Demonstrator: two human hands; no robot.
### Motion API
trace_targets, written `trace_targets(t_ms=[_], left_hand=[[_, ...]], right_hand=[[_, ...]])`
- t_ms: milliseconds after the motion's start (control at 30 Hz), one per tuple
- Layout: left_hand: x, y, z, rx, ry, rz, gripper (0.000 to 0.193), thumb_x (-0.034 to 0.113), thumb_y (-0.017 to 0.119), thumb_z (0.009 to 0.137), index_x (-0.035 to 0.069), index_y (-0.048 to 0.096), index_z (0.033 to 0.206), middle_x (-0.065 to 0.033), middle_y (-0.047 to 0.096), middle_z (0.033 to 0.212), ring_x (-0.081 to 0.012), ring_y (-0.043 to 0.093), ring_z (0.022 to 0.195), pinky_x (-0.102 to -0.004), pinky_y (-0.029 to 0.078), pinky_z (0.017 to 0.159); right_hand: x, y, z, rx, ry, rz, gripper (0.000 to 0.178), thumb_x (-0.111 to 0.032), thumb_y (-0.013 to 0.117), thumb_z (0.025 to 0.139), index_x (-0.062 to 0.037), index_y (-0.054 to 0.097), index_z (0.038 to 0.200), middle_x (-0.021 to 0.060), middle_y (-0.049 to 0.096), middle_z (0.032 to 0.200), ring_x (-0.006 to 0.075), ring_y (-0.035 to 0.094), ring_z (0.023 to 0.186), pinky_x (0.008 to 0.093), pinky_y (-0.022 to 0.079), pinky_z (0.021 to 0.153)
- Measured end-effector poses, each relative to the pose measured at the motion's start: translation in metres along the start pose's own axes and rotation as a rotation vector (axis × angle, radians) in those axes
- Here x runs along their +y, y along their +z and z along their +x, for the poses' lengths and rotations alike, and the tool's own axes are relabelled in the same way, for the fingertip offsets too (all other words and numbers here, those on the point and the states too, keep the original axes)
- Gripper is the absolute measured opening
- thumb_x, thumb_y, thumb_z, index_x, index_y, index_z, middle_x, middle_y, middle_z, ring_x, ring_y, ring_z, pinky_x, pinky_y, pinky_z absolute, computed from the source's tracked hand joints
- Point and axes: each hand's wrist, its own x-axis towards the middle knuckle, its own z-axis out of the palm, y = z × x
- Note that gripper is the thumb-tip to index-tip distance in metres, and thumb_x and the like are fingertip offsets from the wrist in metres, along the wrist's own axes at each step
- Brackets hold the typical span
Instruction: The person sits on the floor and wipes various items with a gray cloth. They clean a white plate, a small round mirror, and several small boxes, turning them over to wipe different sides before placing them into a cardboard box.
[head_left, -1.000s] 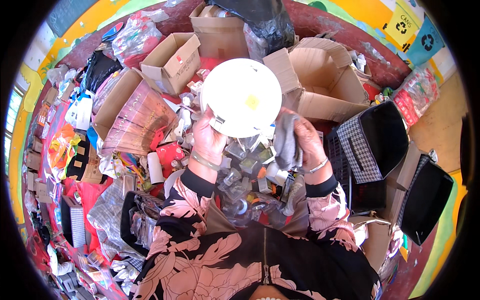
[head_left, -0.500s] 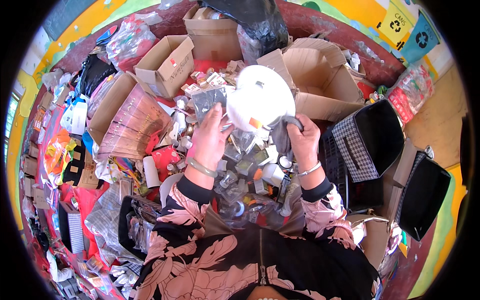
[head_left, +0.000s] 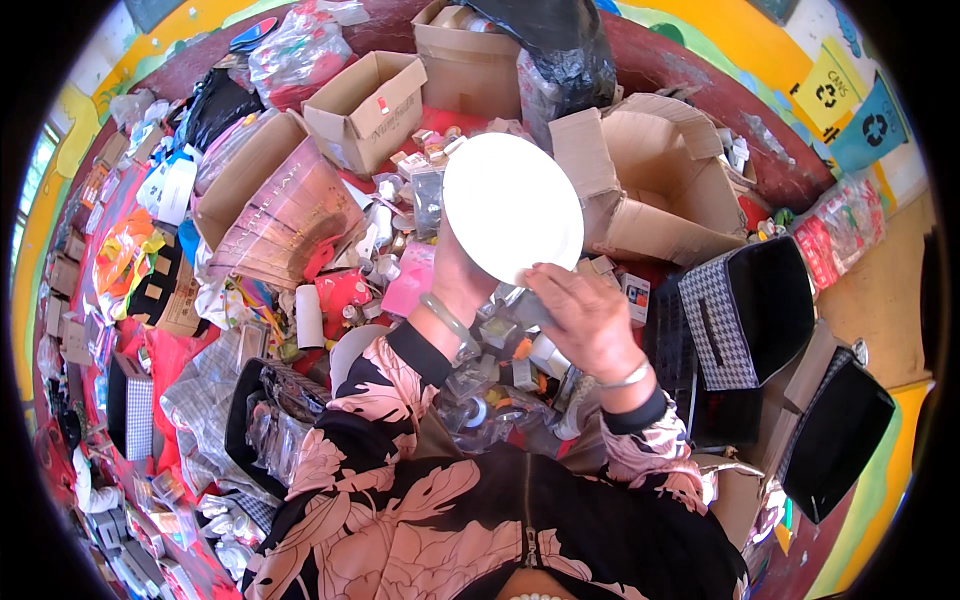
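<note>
A white round dish-like disc (head_left: 512,208) is held up over the heap, its smooth, plain face turned toward me and slightly tilted. My left hand (head_left: 463,272) supports it from behind at the lower left; the fingers are hidden by the disc. At its lower rim, my right hand (head_left: 588,318) has its fingers laid over the edge, with the thumb out of sight. Beneath both hands lies a heap of small clear plastic containers (head_left: 490,385) and little boxes. A pink flat piece (head_left: 410,278) lies beside my left wrist.
Cardboard boxes stand ahead: a small one (head_left: 362,110), a tall one (head_left: 466,65) and a wide open one (head_left: 668,180). Black bins with houndstooth trim (head_left: 745,310) are at the right. A fan-shaped printed box (head_left: 280,215) and a white roll (head_left: 309,317) lie left.
The disc has turned over, from a side with an orange patch and dark spot to a plain one. The grey cloth in my right hand is no longer visible.
</note>
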Motion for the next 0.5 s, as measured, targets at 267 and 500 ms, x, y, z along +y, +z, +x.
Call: trace_targets(t_ms=[267,500], left_hand=[[0.016,0.005,-0.01,0.001,0.109,0.039,0.041,0.029,0.041,0.096,0.002,0.045,0.126,-0.0119,0.056,0.119,-0.0222,0.057,0.108,-0.0339,0.046,0.093],[0.009,-0.003,-0.012,-0.046,0.007,0.102,0.039,0.027,0.041,0.096,0.001,0.047,0.124,-0.0117,0.057,0.116,-0.0219,0.057,0.107,-0.0333,0.047,0.092]], right_hand=[[0.076,-0.048,-0.024,0.723,0.794,1.302,0.041,-0.035,0.043,0.097,-0.0033,0.049,0.123,0.0119,0.057,0.117,0.0242,0.058,0.102,0.0381,0.047,0.091],[0.101,-0.039,-0.037,0.842,0.968,1.525,0.038,-0.026,0.035,0.099,-0.0022,0.045,0.127,0.0122,0.052,0.125,0.0279,0.05,0.116,0.0428,0.039,0.1]])
